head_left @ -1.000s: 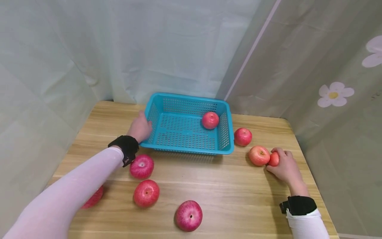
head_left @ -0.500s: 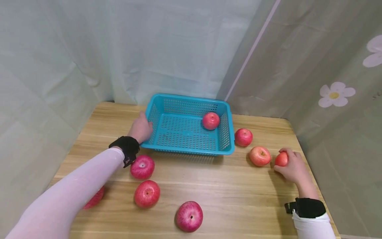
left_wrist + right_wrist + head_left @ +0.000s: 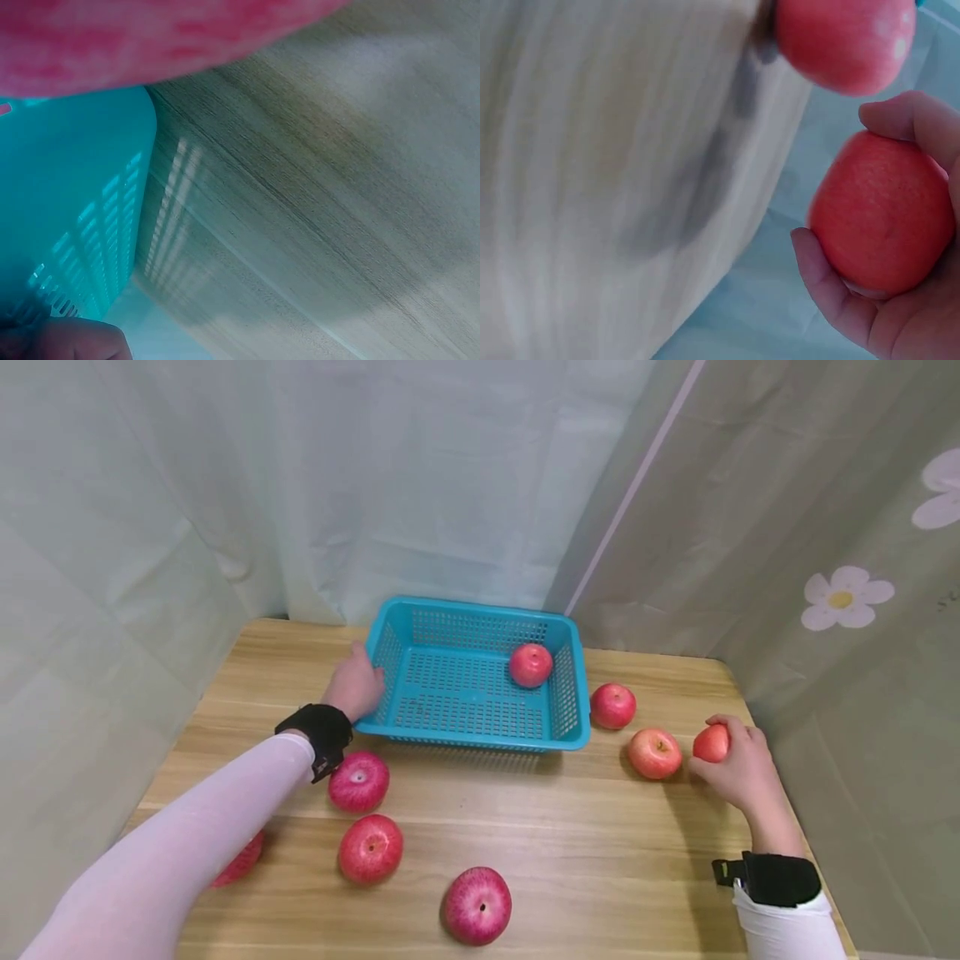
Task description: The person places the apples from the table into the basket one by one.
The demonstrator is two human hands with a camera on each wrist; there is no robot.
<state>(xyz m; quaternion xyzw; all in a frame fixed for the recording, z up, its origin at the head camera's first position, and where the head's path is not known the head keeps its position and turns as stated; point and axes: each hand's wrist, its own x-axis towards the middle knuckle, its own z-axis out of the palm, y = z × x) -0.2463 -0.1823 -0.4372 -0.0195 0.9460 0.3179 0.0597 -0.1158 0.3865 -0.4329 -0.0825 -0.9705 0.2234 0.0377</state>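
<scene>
A blue plastic basket [image 3: 472,737] with one apple [image 3: 530,665] inside stands at the back of the table. My left hand [image 3: 356,683] grips the basket's left rim; most of its fingers are hidden, though a fingertip shows low in the left wrist view. At the right, my right hand [image 3: 742,767] holds a red apple [image 3: 881,214] between thumb and fingers, seemingly a little above the tabletop. Just left of that hand lies a lighter red apple [image 3: 654,754], apart from the held one. Another apple [image 3: 612,706] sits beside the basket's right end.
Toward the front lie a striped apple [image 3: 359,782], a red apple [image 3: 371,849] and a dark pink apple [image 3: 477,906]. My left sleeve partly covers a further apple [image 3: 242,862]. Curtains [image 3: 450,485] hang behind the wooden table [image 3: 570,860].
My right hand has drawn its apple rightward, away from the neighbouring apple, and then raised it slightly. The left hand stays on the basket rim.
</scene>
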